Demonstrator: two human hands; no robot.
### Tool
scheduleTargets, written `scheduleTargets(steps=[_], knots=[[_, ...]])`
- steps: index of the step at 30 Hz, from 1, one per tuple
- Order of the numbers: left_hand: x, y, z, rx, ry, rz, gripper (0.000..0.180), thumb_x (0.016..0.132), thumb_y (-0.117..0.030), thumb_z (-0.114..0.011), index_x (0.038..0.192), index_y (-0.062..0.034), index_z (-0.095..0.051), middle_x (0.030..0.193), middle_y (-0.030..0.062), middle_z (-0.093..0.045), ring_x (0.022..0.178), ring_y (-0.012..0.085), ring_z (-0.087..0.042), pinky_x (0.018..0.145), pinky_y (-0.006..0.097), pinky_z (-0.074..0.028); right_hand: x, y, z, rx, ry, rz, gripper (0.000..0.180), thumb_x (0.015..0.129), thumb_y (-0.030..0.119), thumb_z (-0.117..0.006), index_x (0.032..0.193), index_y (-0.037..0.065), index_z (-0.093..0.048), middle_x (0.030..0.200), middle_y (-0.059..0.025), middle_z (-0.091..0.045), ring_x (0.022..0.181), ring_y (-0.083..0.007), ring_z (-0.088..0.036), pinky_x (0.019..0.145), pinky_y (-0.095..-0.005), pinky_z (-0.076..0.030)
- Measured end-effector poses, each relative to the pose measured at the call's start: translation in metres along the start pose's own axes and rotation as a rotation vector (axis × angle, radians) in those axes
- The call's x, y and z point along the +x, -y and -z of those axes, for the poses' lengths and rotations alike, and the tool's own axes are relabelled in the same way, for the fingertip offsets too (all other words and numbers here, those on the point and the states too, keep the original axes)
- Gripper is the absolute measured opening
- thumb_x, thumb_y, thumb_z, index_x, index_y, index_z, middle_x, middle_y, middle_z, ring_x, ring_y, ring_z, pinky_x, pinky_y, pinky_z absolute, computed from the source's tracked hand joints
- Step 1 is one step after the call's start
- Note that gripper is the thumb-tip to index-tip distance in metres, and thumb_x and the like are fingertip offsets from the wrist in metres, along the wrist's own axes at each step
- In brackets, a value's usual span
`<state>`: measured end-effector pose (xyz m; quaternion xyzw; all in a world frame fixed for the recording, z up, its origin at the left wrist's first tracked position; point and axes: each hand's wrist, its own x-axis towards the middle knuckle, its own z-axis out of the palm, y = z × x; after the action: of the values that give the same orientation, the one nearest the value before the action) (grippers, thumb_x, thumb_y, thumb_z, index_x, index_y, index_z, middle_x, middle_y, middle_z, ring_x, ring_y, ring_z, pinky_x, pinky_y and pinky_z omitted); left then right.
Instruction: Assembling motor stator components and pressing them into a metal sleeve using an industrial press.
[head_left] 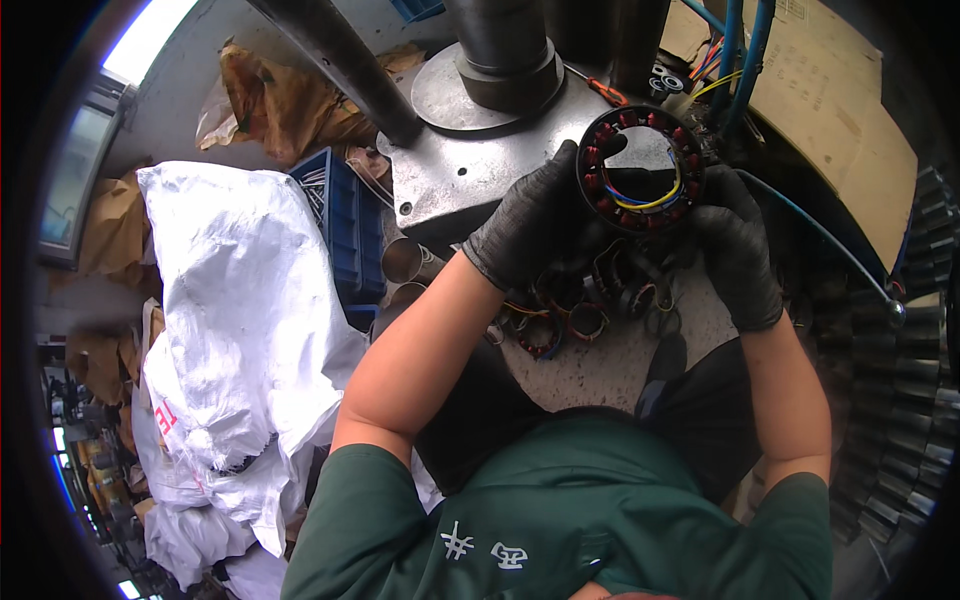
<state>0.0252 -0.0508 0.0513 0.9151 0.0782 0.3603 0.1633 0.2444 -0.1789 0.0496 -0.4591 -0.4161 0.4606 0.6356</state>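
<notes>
While both your gloved hands, left hand (535, 225) and right hand (735, 245), clamp the wound stator ring (640, 170) by its rim, you hold it above the press table (470, 175) (loose stators (575, 310) below); seating it next likely demands careful centring.

Speckled grey worktop (610, 365), carrying a loose heap of small wound coil rings (570, 310) with coloured wires near its far edge. Beyond, a grey steel press base (450, 185) bearing a round plate (450, 95) and a dark cylinder (505, 60).
</notes>
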Motion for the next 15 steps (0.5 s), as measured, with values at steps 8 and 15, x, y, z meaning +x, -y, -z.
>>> scheduleTargets(steps=[8,15], knots=[[-0.011,0.019,-0.016,-1.133,0.009,0.423,0.072,0.085,-0.015,-0.08,0.144,0.001,-0.043,0.132,0.0156,-0.063,0.119,0.0268,-0.065,0.102,0.037,-0.052,0.004,-0.011,0.007,0.098,0.007,-0.004,0.031,0.091,0.012,-0.065,0.12,0.002,-0.062,0.106,-0.0066,-0.069,0.091,-0.0133,-0.067,0.081,-0.0277,-0.055],[-0.012,0.029,-0.025,-1.995,0.0,0.688,0.078,0.084,-0.012,-0.082,0.147,0.0019,-0.039,0.139,0.0134,-0.062,0.128,0.0205,-0.061,0.109,0.034,-0.048,0.006,-0.02,0.009,0.031,0.017,0.0,0.046,0.093,0.026,-0.067,0.132,0.002,-0.059,0.106,-0.0032,-0.068,0.079,-0.0091,-0.064,0.061,-0.0216,-0.049]])
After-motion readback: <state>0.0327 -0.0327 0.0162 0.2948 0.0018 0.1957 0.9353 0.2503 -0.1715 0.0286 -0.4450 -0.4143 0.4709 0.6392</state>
